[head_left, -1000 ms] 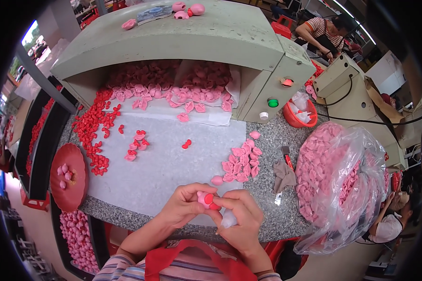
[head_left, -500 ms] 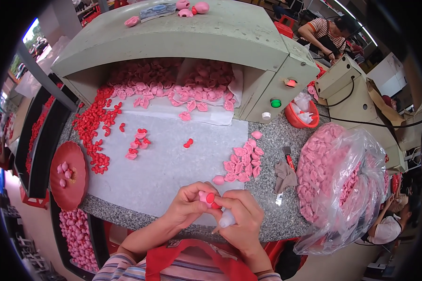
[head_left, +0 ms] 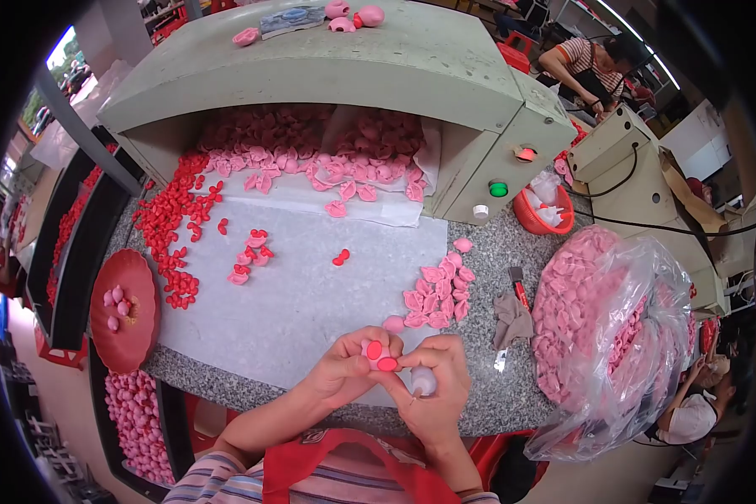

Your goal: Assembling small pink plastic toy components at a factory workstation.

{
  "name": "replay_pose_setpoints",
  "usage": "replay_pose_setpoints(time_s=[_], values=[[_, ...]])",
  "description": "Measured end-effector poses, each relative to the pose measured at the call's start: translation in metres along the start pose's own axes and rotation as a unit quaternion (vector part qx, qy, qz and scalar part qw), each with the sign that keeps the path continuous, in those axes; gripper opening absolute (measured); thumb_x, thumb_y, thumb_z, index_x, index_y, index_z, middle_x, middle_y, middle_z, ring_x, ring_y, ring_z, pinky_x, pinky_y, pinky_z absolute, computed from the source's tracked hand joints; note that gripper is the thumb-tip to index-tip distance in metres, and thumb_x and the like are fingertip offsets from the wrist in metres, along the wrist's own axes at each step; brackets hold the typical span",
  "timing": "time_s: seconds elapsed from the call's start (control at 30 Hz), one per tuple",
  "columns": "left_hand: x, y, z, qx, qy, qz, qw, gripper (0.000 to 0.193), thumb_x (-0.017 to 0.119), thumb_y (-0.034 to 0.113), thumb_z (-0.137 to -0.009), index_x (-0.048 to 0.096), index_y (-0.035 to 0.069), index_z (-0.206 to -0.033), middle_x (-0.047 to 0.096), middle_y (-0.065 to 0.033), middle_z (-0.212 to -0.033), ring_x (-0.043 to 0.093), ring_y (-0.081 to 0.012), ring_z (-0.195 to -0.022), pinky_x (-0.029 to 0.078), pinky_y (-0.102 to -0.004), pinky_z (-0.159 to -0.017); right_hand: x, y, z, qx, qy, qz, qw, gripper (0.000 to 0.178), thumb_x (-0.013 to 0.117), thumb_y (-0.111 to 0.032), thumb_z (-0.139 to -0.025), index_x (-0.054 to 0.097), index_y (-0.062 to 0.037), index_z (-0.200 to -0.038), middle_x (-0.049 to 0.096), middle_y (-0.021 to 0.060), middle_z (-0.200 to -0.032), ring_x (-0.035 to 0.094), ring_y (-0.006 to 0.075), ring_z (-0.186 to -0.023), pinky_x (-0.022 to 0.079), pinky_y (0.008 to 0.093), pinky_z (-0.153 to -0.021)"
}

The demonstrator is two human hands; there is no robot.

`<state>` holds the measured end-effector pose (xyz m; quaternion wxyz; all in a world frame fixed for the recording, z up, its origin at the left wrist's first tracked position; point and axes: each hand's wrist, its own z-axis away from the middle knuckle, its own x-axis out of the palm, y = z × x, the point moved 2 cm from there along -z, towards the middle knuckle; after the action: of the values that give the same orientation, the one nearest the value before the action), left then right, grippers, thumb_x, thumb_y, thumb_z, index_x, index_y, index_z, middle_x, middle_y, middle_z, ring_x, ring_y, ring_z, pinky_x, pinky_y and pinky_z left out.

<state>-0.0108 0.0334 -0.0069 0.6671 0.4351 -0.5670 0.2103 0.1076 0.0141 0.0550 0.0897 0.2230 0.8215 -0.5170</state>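
Note:
Between my two hands, above the near edge of the work surface, is a small hollow-looking pink plastic piece (head_left: 385, 351) with a red bow (head_left: 386, 364) against it. My left hand (head_left: 341, 370) pinches the pink piece between thumb and fingers. The thumb and forefinger of my right hand (head_left: 441, 388) press at the bow's right end. A small translucent bottle (head_left: 424, 380) sits in that same right hand, tucked under the curled fingers. Just beyond my hands, a group of pink shell pieces (head_left: 437, 294) lies on the white sheet.
Red bows (head_left: 172, 227) spread along the sheet's left side. A pale green machine (head_left: 311, 76) stands behind, its opening full of pink pieces. A red dish (head_left: 126, 336) is at left; a red bowl (head_left: 531, 220), grey cloth (head_left: 512, 321), brush (head_left: 519, 286) and clear bag (head_left: 638, 336) are at right.
The pink piece has turned in my fingers, so both red lobes of the bow now face up. My right hand has rolled slightly, bringing the bottle more upright.

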Motion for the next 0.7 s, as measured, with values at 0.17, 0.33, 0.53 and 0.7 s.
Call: replay_pose_setpoints(time_s=[0.17, 0.33, 0.53, 0.7], values=[[-0.0012, 0.0000, 0.0003, 0.022, -0.018, -0.024, 0.999, 0.032, 0.071, 0.023, -0.072, 0.055, 0.010, -0.096, 0.050, -0.0046, -0.093, 0.046, -0.0180, -0.092, 0.039, -0.0301, -0.081, -0.0003, -0.0021, -0.0020, -0.009, -0.015, -0.021, 1.000, 0.036, 0.081, -0.007, -0.051, 0.055, -0.0074, -0.076, 0.048, 0.0047, -0.077, 0.049, 0.0165, -0.066, 0.039, 0.0262, -0.053], [0.0018, 0.0019, 0.0023, 0.016, -0.011, -0.036, 0.999, 0.032, 0.071, 0.024, -0.071, 0.054, 0.008, -0.094, 0.050, -0.0046, -0.091, 0.047, -0.0185, -0.092, 0.038, -0.0312, -0.082, -0.0007, -0.0026, -0.0022, 0.024, -0.039, -0.067, 0.997, 0.035, 0.080, -0.004, -0.053, 0.056, -0.0063, -0.078, 0.049, 0.0039, -0.077, 0.049, 0.0133, -0.066, 0.040, 0.0247, -0.054], [0.0067, 0.0003, 0.0009, -0.023, -0.003, 0.011, 1.000, 0.030, 0.069, 0.024, -0.074, 0.052, 0.006, -0.093, 0.050, -0.0062, -0.092, 0.049, -0.0197, -0.092, 0.039, -0.0332, -0.083, -0.0016, 0.0021, 0.0001, 0.063, -0.081, -0.107, 0.989, 0.036, 0.080, -0.003, -0.054, 0.057, -0.0054, -0.082, 0.050, 0.0025, -0.079, 0.048, 0.0094, -0.064, 0.040, 0.0208, -0.054], [-0.0003, -0.0010, 0.0029, 0.004, -0.032, -0.028, 0.999, 0.024, 0.063, 0.018, -0.079, 0.051, 0.005, -0.095, 0.050, -0.0077, -0.098, 0.048, -0.0190, -0.096, 0.039, -0.0325, -0.085, 0.0003, 0.0027, 0.0030, 0.068, -0.068, -0.101, 0.990, 0.035, 0.079, -0.003, -0.053, 0.057, -0.0059, -0.080, 0.050, 0.0027, -0.078, 0.049, 0.0104, -0.065, 0.040, 0.0220, -0.055]])
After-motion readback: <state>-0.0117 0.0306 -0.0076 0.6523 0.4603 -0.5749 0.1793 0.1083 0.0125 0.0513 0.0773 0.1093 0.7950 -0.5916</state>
